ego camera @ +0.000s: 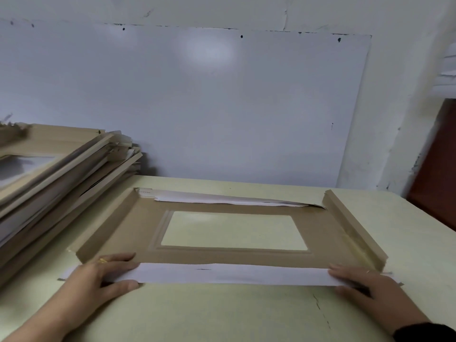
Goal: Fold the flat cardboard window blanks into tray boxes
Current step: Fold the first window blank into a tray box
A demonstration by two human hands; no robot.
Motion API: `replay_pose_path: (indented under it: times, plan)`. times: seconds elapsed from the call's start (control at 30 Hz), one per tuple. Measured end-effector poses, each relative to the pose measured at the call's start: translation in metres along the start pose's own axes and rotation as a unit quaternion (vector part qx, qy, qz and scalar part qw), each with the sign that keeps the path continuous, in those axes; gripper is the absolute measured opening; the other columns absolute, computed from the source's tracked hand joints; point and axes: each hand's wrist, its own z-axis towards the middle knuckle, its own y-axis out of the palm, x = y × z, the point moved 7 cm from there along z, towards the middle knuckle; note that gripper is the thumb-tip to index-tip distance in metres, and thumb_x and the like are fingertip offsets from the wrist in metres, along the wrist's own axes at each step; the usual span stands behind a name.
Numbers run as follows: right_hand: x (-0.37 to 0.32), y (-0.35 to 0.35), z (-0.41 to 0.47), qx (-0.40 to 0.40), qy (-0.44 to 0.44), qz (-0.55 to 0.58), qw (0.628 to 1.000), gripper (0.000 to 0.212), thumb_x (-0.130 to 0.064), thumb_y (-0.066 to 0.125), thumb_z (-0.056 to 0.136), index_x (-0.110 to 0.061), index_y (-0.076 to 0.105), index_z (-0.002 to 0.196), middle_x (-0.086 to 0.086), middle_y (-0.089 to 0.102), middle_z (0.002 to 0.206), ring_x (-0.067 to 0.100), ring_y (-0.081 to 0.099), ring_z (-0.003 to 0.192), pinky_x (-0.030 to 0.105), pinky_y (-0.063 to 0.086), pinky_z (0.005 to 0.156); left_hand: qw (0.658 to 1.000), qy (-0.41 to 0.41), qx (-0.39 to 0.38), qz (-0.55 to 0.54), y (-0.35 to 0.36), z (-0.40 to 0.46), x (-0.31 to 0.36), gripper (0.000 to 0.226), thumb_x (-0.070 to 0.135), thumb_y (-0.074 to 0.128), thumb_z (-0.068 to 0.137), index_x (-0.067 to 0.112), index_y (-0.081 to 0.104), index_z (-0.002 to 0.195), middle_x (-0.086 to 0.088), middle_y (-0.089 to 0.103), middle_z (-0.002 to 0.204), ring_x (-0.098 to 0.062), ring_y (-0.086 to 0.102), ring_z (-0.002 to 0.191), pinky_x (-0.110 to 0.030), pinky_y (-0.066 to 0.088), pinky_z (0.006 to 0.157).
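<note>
At the far left we see a tall, slanting stack of cardboard blanks (56,174) resting on the pale worktop (222,314), its near edge blurred. Just right of the stack's foot lies the brown window blank (320,233) we are folding, flat on the worktop in the middle of the scene, with its rectangular window (233,230) showing the worktop beneath. Its left side flap (106,223) stands raised at a slant. Our left hand (98,275) holds the left end of the near flap (232,274), whose white underside is turned up and folded over toward the window; the fingers lie along the top of the flap and the thumb curls under its near edge, so the hand is clamped on it. A ring shows on one finger. Along the far edge, the far flap (222,199) lies folded inward, white side up. Our right hand (365,282) grips the right end of the near flap in the same way, fingers on top, thumb below. Beyond it the right side flap (352,225) stands upright. Behind everything, a large white board (197,107) leans against the wall.
</note>
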Motion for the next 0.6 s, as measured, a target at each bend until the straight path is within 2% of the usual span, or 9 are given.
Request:
replay_pose_path:
  times: [0.07,0.13,0.2,0.27,0.3,0.33,0.4,0.53,0.6]
  plan:
    - [0.001,-0.009,-0.001,0.056,0.005,-0.011,0.998,0.037,-0.012,0.065,0.083,-0.049,0.068,0.087,-0.013,0.063,0.112,-0.002,0.054,0.101,0.001,0.029,0.087,0.999,-0.011,0.032,0.000,-0.009,0.001,-0.010,0.025,0.031,0.078,0.066,0.052,0.069,0.076,0.023,0.063,0.106,0.007,0.058,0.093,-0.015,0.040,0.084]
    - [0.002,-0.018,0.001,0.111,0.006,-0.032,0.993,0.025,-0.007,0.067,0.081,-0.030,0.075,0.084,-0.011,0.070,0.092,-0.002,0.057,0.084,0.001,0.034,0.080,0.998,-0.010,0.057,-0.002,-0.015,0.002,-0.015,0.023,0.029,0.077,0.073,0.051,0.070,0.069,0.018,0.066,0.095,0.000,0.061,0.086,-0.017,0.042,0.079]
    - [-0.002,-0.022,0.001,0.138,-0.002,-0.053,0.989,0.025,-0.004,0.066,0.082,-0.026,0.074,0.072,-0.019,0.063,0.067,0.001,0.054,0.075,0.011,0.038,0.070,0.996,-0.003,0.083,0.020,-0.020,0.005,-0.015,0.006,0.039,0.075,0.074,0.042,0.071,0.070,0.011,0.066,0.082,-0.007,0.062,0.079,-0.027,0.044,0.076]
    - [-0.003,-0.025,0.003,0.157,0.009,-0.059,0.986,0.023,-0.005,0.064,0.083,-0.019,0.070,0.065,-0.012,0.059,0.071,0.007,0.052,0.071,0.020,0.035,0.063,0.991,-0.021,0.109,0.071,-0.021,0.007,-0.018,0.020,0.041,0.075,0.073,0.027,0.069,0.061,0.004,0.063,0.071,-0.020,0.062,0.074,-0.035,0.040,0.068]
    - [-0.002,-0.026,0.005,0.169,0.015,-0.065,0.983,0.022,-0.006,0.065,0.083,-0.015,0.068,0.062,-0.006,0.059,0.067,0.011,0.052,0.065,0.022,0.034,0.062,0.986,-0.038,0.126,0.100,-0.022,0.007,-0.018,0.021,0.037,0.074,0.074,0.026,0.066,0.058,0.002,0.061,0.067,-0.023,0.061,0.072,-0.035,0.035,0.066]
    - [-0.001,-0.027,0.006,0.179,0.023,-0.076,0.981,0.022,-0.008,0.066,0.083,-0.013,0.065,0.061,-0.001,0.057,0.059,0.013,0.052,0.061,0.028,0.036,0.063,0.979,-0.048,0.149,0.127,-0.023,0.008,-0.018,0.022,0.034,0.072,0.075,0.025,0.064,0.057,0.002,0.059,0.064,-0.024,0.059,0.072,-0.034,0.030,0.066]
    - [0.002,-0.026,0.011,0.183,0.054,-0.094,0.977,0.021,-0.014,0.066,0.084,-0.013,0.064,0.063,0.002,0.060,0.059,0.025,0.053,0.066,0.036,0.035,0.068,0.966,-0.091,0.164,0.176,-0.025,0.009,-0.016,0.030,0.040,0.069,0.076,0.022,0.059,0.055,0.003,0.057,0.062,-0.026,0.058,0.077,-0.031,0.024,0.070]
    - [0.008,-0.025,0.017,0.203,0.115,-0.137,0.963,0.023,-0.026,0.067,0.082,-0.013,0.062,0.065,0.005,0.058,0.061,0.027,0.050,0.071,0.031,0.022,0.071,0.940,-0.163,0.174,0.246,-0.025,0.016,-0.016,0.037,0.055,0.065,0.074,0.024,0.057,0.055,0.003,0.050,0.066,-0.027,0.052,0.092,-0.034,0.023,0.081]
    - [0.009,-0.026,0.018,0.217,0.139,-0.178,0.950,0.025,-0.030,0.071,0.078,-0.012,0.063,0.063,0.004,0.055,0.060,0.026,0.048,0.071,0.030,0.022,0.073,0.933,-0.178,0.172,0.261,-0.023,0.019,-0.017,0.038,0.060,0.065,0.071,0.026,0.059,0.057,0.002,0.050,0.070,-0.028,0.048,0.097,-0.038,0.023,0.090]
